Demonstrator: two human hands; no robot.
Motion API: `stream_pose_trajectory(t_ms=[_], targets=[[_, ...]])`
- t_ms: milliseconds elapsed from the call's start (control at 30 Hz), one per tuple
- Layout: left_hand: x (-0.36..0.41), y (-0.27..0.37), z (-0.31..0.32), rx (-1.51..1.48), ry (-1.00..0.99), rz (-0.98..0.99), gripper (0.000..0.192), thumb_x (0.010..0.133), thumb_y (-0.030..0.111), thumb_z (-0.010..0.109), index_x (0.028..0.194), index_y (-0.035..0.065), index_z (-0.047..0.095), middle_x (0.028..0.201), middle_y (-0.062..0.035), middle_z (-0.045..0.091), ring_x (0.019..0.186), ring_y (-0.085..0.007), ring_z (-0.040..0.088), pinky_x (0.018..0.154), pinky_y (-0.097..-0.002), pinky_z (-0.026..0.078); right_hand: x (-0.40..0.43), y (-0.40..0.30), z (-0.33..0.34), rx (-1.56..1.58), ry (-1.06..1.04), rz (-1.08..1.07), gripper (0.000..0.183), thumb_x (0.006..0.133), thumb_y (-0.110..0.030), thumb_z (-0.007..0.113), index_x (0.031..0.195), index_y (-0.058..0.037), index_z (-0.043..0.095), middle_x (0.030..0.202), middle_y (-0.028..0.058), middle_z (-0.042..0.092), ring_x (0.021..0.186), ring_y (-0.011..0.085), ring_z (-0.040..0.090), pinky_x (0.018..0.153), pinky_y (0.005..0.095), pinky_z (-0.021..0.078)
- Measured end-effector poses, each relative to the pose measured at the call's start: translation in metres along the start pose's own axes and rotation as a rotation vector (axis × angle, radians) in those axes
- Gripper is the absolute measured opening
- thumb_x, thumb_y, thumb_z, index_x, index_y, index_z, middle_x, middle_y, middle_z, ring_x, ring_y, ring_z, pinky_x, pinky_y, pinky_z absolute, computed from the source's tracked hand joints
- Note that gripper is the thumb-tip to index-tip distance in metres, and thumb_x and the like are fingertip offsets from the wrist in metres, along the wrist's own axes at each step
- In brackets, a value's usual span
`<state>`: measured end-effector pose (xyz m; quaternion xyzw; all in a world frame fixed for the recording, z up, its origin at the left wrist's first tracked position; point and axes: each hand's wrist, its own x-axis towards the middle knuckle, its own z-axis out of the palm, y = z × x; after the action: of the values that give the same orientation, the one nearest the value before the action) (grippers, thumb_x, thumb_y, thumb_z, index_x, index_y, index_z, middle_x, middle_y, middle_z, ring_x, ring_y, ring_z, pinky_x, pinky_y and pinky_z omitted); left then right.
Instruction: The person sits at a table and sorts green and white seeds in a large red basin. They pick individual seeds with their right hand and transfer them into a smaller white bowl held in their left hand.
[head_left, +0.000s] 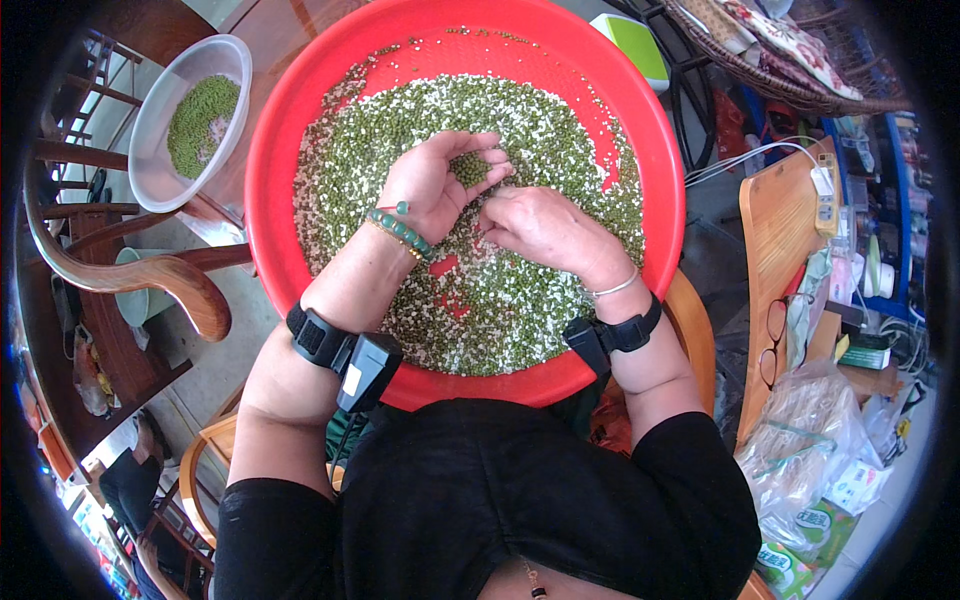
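A wide red plastic basin (466, 391) lies before me, its floor largely covered by green mung beans (420, 112) mixed with small white bits. Over the middle of it my left hand (442, 176) is turned palm up and cupped, holding a small heap of green beans (469, 169). Just to the right and lower, my right hand (544, 225) is palm down with its fingers curled together, close to the left fingertips. Its fingertips are tucked under, so whether they pinch a bean is hidden. Red patches of bare basin show below the hands.
A translucent bowl (142, 161) with green beans stands left of the basin, near a curved wooden armrest (150, 274). To the right are a wooden board (772, 225) with a power strip (826, 195), eyeglasses (775, 322) and a plastic bag (795, 442). A wicker basket (787, 90) sits upper right.
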<state>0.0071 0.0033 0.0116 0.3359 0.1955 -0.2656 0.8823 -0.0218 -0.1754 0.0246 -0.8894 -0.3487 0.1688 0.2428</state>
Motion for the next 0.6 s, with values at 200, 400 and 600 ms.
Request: stream_pose_trajectory(t_ms=[200,400,600], targets=[[-0.001,0.001,0.000,0.008,-0.004,-0.005,0.034,0.103,0.012,0.040,0.119,-0.0150,0.055,0.108,-0.0197,0.062,0.102,-0.0291,0.064,0.096,-0.0399,0.057,0.000,0.001,0.000,0.024,0.081,-0.074,0.009,0.082,-0.010,0.069,0.086,-0.0038,0.063,0.081,0.0131,0.064,0.079,0.0329,0.067,0.071,0.0438,0.0548],[0.005,-0.005,-0.006,0.063,-0.048,-0.028,0.037,0.104,0.015,0.037,0.121,-0.0123,0.056,0.115,-0.0202,0.062,0.106,-0.0272,0.063,0.096,-0.0405,0.055,0.001,-0.013,-0.020,0.183,0.430,-0.055,0.013,0.082,-0.004,0.072,0.088,-0.0047,0.061,0.079,0.0103,0.061,0.072,0.0271,0.067,0.063,0.0394,0.0546],[0.005,-0.006,-0.006,0.021,-0.042,-0.050,0.038,0.104,0.015,0.037,0.121,-0.0111,0.058,0.116,-0.0204,0.063,0.105,-0.0266,0.063,0.096,-0.0411,0.053,0.005,-0.008,-0.011,0.152,0.527,-0.088,0.012,0.084,-0.004,0.074,0.092,-0.0045,0.067,0.080,0.0078,0.061,0.070,0.0206,0.066,0.061,0.0346,0.0529]])
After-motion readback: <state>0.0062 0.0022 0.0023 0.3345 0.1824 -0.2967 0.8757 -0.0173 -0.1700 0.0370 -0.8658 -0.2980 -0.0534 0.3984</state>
